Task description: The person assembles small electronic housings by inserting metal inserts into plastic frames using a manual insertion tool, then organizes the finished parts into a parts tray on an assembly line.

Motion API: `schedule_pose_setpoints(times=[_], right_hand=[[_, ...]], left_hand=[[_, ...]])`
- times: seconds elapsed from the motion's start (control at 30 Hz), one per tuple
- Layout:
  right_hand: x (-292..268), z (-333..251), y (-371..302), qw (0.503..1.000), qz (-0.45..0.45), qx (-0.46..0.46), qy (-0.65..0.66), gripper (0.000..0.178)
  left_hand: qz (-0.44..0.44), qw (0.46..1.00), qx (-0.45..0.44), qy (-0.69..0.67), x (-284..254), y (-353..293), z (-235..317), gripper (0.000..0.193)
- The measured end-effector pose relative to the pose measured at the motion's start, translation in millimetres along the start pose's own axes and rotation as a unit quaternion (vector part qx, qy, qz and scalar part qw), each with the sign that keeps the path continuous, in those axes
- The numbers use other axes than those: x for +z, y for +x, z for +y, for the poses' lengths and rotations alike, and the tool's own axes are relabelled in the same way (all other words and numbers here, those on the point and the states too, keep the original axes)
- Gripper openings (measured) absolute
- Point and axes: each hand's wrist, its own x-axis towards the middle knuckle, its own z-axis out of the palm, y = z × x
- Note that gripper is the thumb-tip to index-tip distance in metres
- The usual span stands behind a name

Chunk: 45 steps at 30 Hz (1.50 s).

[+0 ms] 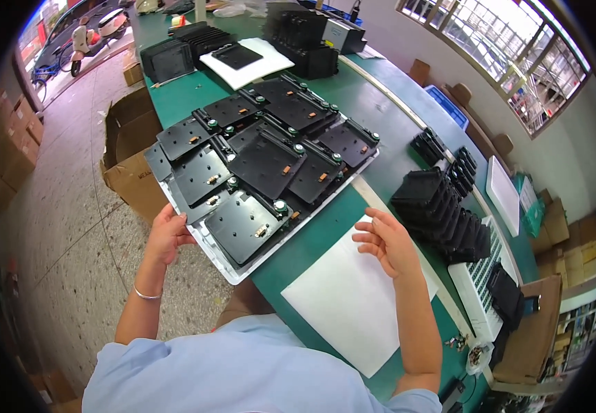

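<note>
My left hand (167, 236) grips the near left edge of a white tray (232, 277), with the thumb over its rim. Several black flat plastic panels (265, 162) lie overlapping in the tray, fitted with small round green-and-silver parts and orange or brass-coloured pieces. The tray's near left corner juts past the table edge. My right hand (389, 242) is raised, holding nothing, its fingers apart and slightly bent. It hovers over the upper part of a white sheet (343, 303) on the green table, away from the tray.
Rows of black plastic parts (439, 213) stand on the right, beside a white slotted rack (480, 282). At the far end are stacked black panels (167, 60) and a white pad (263, 60). An open cardboard box (129, 175) sits on the floor, left of the table.
</note>
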Motion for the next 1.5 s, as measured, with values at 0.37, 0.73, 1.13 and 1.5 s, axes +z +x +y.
schedule_pose_setpoints(times=[0.37, 0.73, 1.13, 1.5], right_hand=[[-25, 23, -172, 0.996, 0.059, -0.056, -0.047, 0.031], [-62, 89, -242, 0.993, 0.062, -0.030, -0.098, 0.032], [-159, 111, -283, 0.799, 0.423, -0.103, -0.415, 0.022], [-264, 37, -246, 0.691, 0.521, -0.178, -0.468, 0.018]], left_hand=[[-0.024, 0.998, 0.011, 0.056, -46, 41, -20, 0.027], [-0.124, 0.991, -0.039, 0.039, -76, 91, -34, 0.032], [0.031, 0.890, 0.403, 0.213, 65, -7, 35, 0.033], [-0.352, 0.668, 0.409, 0.512, 273, -62, -46, 0.055]])
